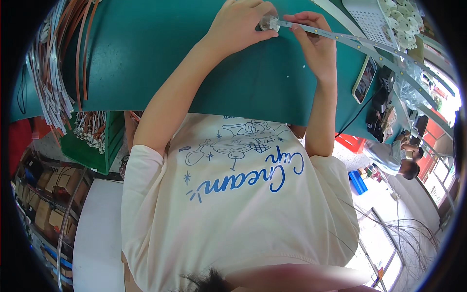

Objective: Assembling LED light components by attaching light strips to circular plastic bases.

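At the far middle of the green table (pixel 146 53), my left hand (pixel 239 25) is closed on a small clear round piece with a whitish fitting (pixel 270 23). Its exact kind cannot be made out. To the right, my right hand (pixel 318 43) pinches a thin white LED strip (pixel 359 47) between thumb and fingers. The strip's end meets the clear piece between both hands. From there the strip runs off to the right, where it shows as two lengths side by side.
Bundled strips (pixel 46 82) and brown strips (pixel 83 53) hang over the left edge, above a green crate (pixel 114 143). A white perforated basket (pixel 367 22), white round parts (pixel 401 22), a phone (pixel 364 80) and a plastic bag (pixel 408 90) lie right. Another person (pixel 389 155) sits beyond.
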A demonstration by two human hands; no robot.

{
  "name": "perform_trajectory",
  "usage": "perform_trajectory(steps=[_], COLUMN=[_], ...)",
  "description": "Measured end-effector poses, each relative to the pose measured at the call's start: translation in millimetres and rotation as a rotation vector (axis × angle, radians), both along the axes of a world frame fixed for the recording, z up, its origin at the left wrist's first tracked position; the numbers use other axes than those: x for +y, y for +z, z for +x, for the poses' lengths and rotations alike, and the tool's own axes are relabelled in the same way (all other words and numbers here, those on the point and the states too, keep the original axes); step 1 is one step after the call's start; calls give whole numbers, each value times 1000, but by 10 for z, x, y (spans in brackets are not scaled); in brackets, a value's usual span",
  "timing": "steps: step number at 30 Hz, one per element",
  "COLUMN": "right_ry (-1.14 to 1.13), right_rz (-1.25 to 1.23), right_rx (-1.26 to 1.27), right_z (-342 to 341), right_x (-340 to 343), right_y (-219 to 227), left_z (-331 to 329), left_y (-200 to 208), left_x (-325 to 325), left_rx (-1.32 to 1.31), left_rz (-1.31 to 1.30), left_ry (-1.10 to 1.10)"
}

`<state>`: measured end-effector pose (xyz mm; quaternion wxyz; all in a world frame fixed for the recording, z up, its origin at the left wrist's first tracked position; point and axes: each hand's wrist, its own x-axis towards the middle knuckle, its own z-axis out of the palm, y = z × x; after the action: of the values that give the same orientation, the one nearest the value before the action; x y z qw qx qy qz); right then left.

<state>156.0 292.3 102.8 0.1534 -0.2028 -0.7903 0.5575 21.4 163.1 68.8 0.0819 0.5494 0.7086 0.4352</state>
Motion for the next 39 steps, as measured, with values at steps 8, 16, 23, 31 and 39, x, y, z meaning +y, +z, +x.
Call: perform_trajectory(steps=[8,16,23,31,39], right_ry=[38,-29,-111,-137,-193], right_rz=[73,346,407,443,461], right_rx=[-42,-170,-238,-282,-252], right_z=[-21,-123,-255,-237,-265], right_x=[21,-111,-267,-257,-328], right_y=[42,171,362,354,308], left_z=[82,101,135,113,113], left_y=[-111,59,-110,84,105], left_x=[47,18,43,12,17], left_rx=[129,52,180,67,40], left_rz=[80,-73,59,-86,-136], left_ry=[121,124,190,135,134])
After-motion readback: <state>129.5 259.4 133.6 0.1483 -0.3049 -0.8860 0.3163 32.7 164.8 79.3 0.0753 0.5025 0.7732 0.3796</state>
